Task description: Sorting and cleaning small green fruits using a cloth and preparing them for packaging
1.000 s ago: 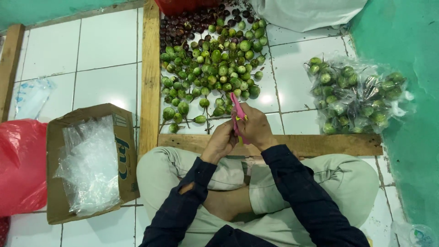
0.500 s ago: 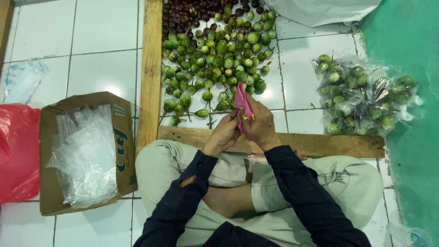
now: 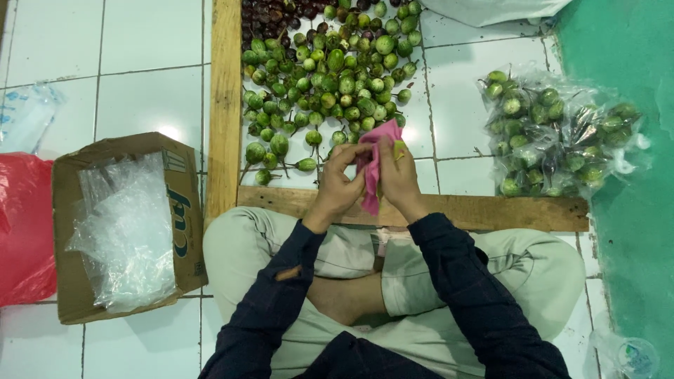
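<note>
Head view: I see both hands meet over the near wooden plank [image 3: 491,210]. My left hand [image 3: 339,184] and right hand [image 3: 401,177] each grip the pink cloth [image 3: 372,168], a small green fruit [image 3: 399,147] at the right fingertips. The green fruit pile [image 3: 330,84] lies just beyond.

An open brown cardboard box [image 3: 126,228] with dark printing on one flap lies on the white tile floor [image 3: 140,98], stuffed with crumpled clear plastic bags [image 3: 126,231]. Left of the box sits a red plastic bag [image 3: 24,228]. Well to the right of the box lie clear bags of small green fruit [image 3: 558,137].
</note>
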